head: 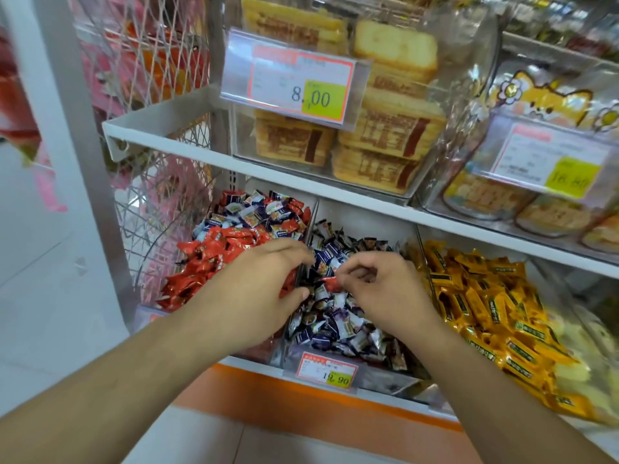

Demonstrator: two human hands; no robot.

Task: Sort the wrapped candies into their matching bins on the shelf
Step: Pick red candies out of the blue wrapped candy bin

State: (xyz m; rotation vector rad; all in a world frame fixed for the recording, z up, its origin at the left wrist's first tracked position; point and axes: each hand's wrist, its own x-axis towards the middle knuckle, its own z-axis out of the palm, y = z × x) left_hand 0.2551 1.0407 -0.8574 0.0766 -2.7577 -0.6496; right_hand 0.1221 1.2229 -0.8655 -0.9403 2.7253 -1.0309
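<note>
While pinching, right hand (385, 289) curled.

We see three clear bins side by side on the lower shelf (335, 363). Left bin (147, 316): red wrapped candies (207, 256) heaped at its front, mixed blue-white and red ones at its back. Middle bin (385, 380): dark blue-white candies (335, 326), with one red candy (331, 282) lying among them near its centre. Right bin (422, 259): yellow candies (485, 306), piled to its front edge.
</note>
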